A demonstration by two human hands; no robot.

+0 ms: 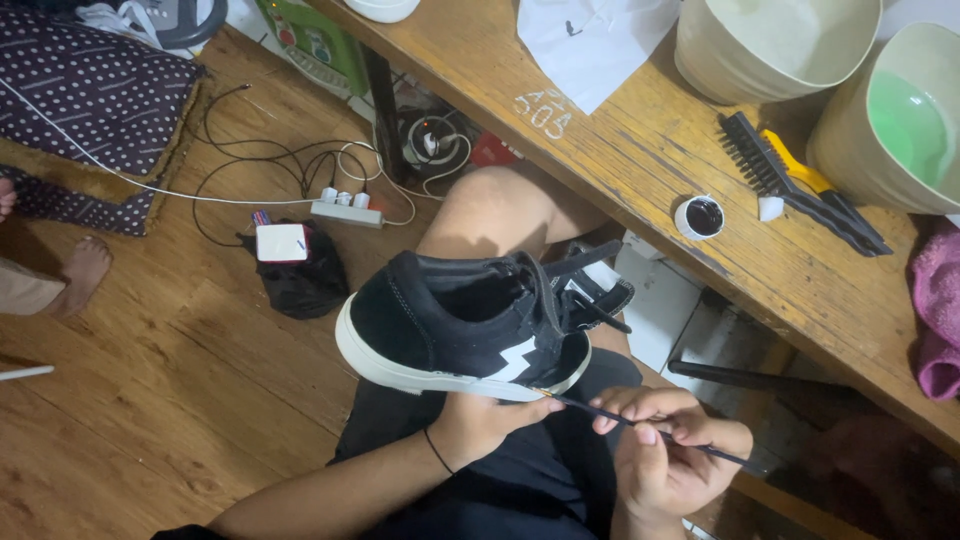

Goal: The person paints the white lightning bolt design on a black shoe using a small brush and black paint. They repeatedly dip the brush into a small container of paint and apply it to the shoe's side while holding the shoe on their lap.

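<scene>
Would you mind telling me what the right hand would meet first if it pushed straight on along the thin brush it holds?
Most likely the shoe: the right hand aims the brush up and left, its tip already at the white sole edge, just past the left hand's thumb. Depth is hard to judge.

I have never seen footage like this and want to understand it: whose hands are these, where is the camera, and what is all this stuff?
The one picture comes from a camera worn on a person's head, looking down at their own lap and hands. No machine is involved. The left hand holds a black sneaker with a white sole from below, over the knee. The right hand grips a thin brush, its tip at the sole's edge. On the wooden table lie a small cup of dark paint, a scrub brush, two pale buckets, a white paper and a pink cloth. On the floor sits a power strip with cables. The bare foot at left belongs to someone else.
</scene>
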